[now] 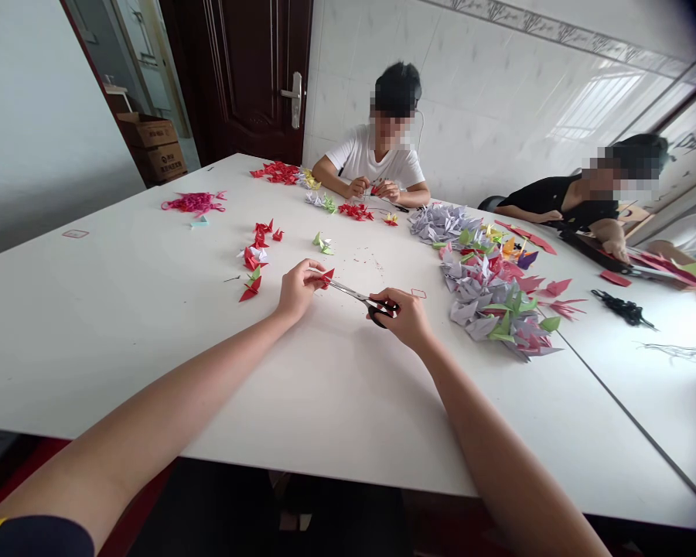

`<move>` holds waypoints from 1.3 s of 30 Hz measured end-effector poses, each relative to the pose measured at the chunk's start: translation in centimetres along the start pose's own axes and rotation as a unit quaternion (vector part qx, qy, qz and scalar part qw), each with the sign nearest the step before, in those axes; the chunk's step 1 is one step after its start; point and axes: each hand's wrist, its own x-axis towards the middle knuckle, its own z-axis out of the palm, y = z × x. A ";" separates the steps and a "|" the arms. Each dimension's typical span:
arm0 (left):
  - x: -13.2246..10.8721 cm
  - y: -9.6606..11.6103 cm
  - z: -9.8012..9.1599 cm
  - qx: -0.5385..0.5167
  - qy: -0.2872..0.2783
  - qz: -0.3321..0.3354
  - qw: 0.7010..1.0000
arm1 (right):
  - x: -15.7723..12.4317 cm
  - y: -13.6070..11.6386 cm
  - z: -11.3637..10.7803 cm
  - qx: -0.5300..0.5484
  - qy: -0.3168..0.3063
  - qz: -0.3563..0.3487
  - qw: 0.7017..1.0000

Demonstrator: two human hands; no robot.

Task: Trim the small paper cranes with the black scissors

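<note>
Between the fingertips of my left hand (298, 294) is a small red paper crane (328, 276), held just above the white table. My right hand (409, 316) is closed around the black handles of a pair of scissors (353, 292). The scissors' metal blades point left, and their tips meet the crane; whether they touch it or lie around part of it I cannot tell. Left of my left hand lies a short row of red, white and green cranes (250, 289). Tiny red paper scraps (366, 259) are scattered beyond the scissors, near a green-and-white crane (323, 244).
A big heap of white, green and pink cranes (499, 298) lies to the right. Pink strands (194, 203) rest at the far left. Across the table (301, 387), one person (377, 155) handles something small and red; another person (580, 193) leans over a long dark tool with paper.
</note>
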 end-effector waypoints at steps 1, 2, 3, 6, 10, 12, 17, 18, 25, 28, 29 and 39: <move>0.0 0.0 0.0 0.002 -0.001 0.002 1.000 | 0.0 0.0 -0.1 0.000 -0.001 -0.004 1.000; 0.0 0.0 0.0 0.005 -0.001 0.002 1.000 | 0.0 0.1 -0.1 0.000 -0.003 -0.007 1.000; 0.0 0.0 0.0 0.008 -0.001 0.002 1.000 | 0.0 0.1 -0.1 0.002 -0.004 -0.009 1.000; -0.1 0.2 0.0 0.015 -0.007 0.000 1.000 | 0.0 0.3 -0.1 0.004 -0.009 -0.008 1.000; -0.4 0.5 0.1 0.019 -0.047 0.005 0.999 | 0.0 0.3 0.3 0.011 -0.015 -0.010 1.000; -0.6 0.6 0.1 0.022 -0.070 0.014 0.997 | 0.0 0.3 0.5 0.016 -0.020 -0.013 1.000; -0.6 0.3 0.2 -0.017 -0.084 -0.002 0.996 | -0.2 0.0 1.0 0.009 -0.013 -0.015 1.000; -0.6 0.2 0.2 -0.028 -0.088 -0.009 0.996 | -0.3 -0.1 1.0 0.009 -0.011 -0.019 1.000; -0.2 0.0 -0.1 -0.058 -0.090 -0.032 0.994 | -0.4 -0.8 1.1 0.016 -0.010 -0.026 1.000; -0.4 0.0 0.1 -0.062 -0.107 -0.022 0.992 | -0.5 -1.0 1.2 0.017 -0.011 -0.012 1.000; -0.5 0.0 0.1 -0.063 -0.112 -0.021 0.992 | -0.6 -1.0 1.3 0.019 -0.011 -0.010 1.000; -0.8 0.7 0.2 -0.063 -0.116 -0.043 0.990 | -0.6 -1.6 1.3 -0.002 -0.002 -0.019 1.000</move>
